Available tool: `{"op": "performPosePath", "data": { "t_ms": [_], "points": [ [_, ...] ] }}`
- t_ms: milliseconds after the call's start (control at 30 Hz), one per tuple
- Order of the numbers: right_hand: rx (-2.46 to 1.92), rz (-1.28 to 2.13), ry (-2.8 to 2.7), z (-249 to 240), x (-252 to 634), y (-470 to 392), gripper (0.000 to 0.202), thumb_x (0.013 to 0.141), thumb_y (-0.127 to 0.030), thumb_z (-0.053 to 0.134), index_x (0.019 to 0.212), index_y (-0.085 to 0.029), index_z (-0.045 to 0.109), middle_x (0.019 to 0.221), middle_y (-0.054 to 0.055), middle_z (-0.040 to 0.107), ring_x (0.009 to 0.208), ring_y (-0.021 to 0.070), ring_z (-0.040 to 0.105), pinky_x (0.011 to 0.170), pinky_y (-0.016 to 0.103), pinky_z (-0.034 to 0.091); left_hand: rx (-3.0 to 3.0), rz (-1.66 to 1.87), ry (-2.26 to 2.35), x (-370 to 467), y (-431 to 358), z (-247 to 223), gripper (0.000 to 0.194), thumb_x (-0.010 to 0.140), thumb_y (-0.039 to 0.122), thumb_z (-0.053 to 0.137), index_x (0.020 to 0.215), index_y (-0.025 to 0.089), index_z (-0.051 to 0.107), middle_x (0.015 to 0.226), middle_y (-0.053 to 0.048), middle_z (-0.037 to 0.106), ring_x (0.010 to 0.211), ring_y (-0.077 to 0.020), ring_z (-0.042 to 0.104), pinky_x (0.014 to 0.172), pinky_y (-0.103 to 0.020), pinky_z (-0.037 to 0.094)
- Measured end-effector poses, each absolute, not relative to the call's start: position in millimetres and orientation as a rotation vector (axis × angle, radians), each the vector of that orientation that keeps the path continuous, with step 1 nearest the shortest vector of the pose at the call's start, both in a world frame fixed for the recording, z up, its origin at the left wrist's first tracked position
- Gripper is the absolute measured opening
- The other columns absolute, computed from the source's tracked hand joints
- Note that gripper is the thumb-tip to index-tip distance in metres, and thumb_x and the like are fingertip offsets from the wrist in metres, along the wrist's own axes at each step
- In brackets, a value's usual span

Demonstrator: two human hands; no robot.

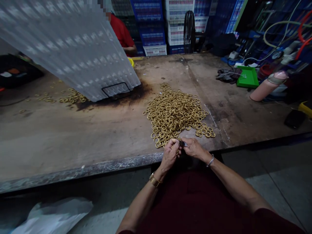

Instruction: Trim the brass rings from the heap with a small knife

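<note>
My left hand point(171, 152) is closed at the table's front edge, with gold-coloured metal rings partly showing between its fingers. Right beside it, my right hand point(195, 149) grips a small dark tool point(182, 143); the fingers cover most of it, so its kind is not clear. The tool's dark end meets the fingertips of my left hand. Just beyond both hands lies a wide heap of gold-coloured metal rings point(176, 110) on the worn wooden table point(117, 130).
A tall pale ribbed panel point(80, 48) stands on the table at left, with more rings point(73, 96) by its base. Behind it is a person in a red shirt point(122, 31). At right are a green tray point(248, 77) and a pinkish cylinder point(268, 86). Stacked crates point(151, 22) line the back.
</note>
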State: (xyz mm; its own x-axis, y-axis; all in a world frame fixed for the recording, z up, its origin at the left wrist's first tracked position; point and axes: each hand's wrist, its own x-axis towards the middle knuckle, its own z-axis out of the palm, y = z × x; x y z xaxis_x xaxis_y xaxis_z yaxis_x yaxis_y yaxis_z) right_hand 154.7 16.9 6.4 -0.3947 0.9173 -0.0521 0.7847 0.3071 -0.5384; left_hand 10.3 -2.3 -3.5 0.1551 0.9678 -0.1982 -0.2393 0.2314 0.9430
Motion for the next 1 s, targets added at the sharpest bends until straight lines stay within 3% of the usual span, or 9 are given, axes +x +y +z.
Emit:
{"op": "performPosePath", "data": {
  "t_ms": [367,533,800,1000],
  "points": [
    [-2.034,0.378,-2.165,1,166,40,0.035,0.081,-0.018,0.043,0.114,-0.019,0.056,0.096,0.008,0.069,0.083,0.0202,0.062,0.069,0.027,0.038,0.658,0.974,0.734,7,-17,13,0.036,0.072,0.046,0.068,0.075,0.018,0.046,0.068,0.002,0.058,0.042,-0.0048,0.044,0.036,-0.016,0.033],
    [-2.160,0.274,-2.122,3,162,53,0.029,0.087,-0.027,0.044,0.112,-0.017,0.051,0.090,0.011,0.069,0.081,0.0224,0.064,0.067,0.028,0.037,0.577,0.966,0.707,8,-14,12,0.035,0.071,0.041,0.070,0.069,0.016,0.045,0.079,-0.004,0.063,0.043,-0.0033,0.044,0.036,-0.016,0.032],
    [-2.188,0.254,-2.171,-2,164,56,0.025,0.085,-0.020,0.041,0.107,-0.016,0.053,0.092,0.012,0.069,0.082,0.0220,0.064,0.066,0.028,0.037,0.430,0.909,0.599,1,-12,7,0.032,0.067,0.027,0.072,0.091,0.017,0.054,0.075,-0.002,0.061,0.047,-0.0056,0.047,0.038,-0.015,0.032],
    [-2.086,0.391,-2.025,-2,173,48,0.021,0.081,-0.020,0.045,0.097,-0.018,0.058,0.081,0.007,0.068,0.073,0.0187,0.061,0.064,0.027,0.035,0.319,0.913,0.609,2,-6,1,0.033,0.062,0.033,0.078,0.075,0.014,0.055,0.074,-0.003,0.059,0.055,-0.0073,0.052,0.038,-0.012,0.027]
  ]
}}
